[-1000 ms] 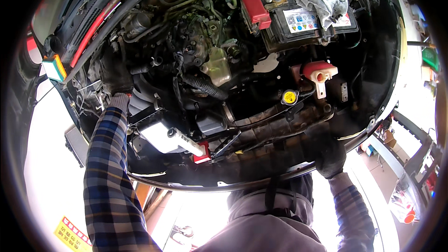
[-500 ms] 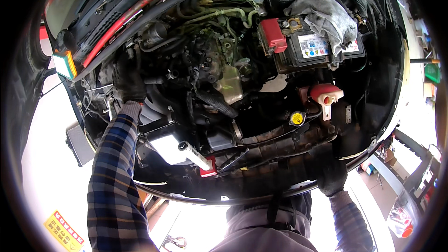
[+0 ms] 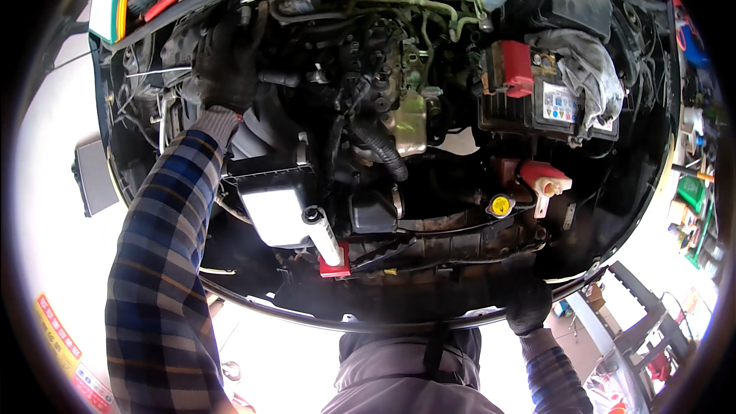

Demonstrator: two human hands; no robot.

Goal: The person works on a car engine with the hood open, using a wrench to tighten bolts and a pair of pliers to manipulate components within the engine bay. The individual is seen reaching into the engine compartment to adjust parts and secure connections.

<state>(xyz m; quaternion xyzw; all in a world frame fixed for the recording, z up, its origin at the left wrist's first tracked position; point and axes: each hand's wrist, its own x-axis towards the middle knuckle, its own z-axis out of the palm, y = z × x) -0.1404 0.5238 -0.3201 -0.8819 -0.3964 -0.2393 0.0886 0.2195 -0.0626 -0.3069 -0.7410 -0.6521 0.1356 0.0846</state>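
The person's left arm (image 3: pixel 157 261), plaid-sleeved, reaches from the near left toward the far left, its dark-gloved left hand (image 3: pixel 225 69) extended beyond the wrist (image 3: pixel 221 124). The right arm (image 3: pixel 553 376) reaches less far, its dark-gloved right hand (image 3: pixel 529 305) at the near right. Both hands' grip is too dark to read.

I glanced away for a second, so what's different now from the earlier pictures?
Mainly the view shifted: the battery and yellow cap now appear lower and farther right. No taking hold or letting go is visible. The left hand stays among the parts left of the engine, fingers hidden; the right hand stays at the front edge.
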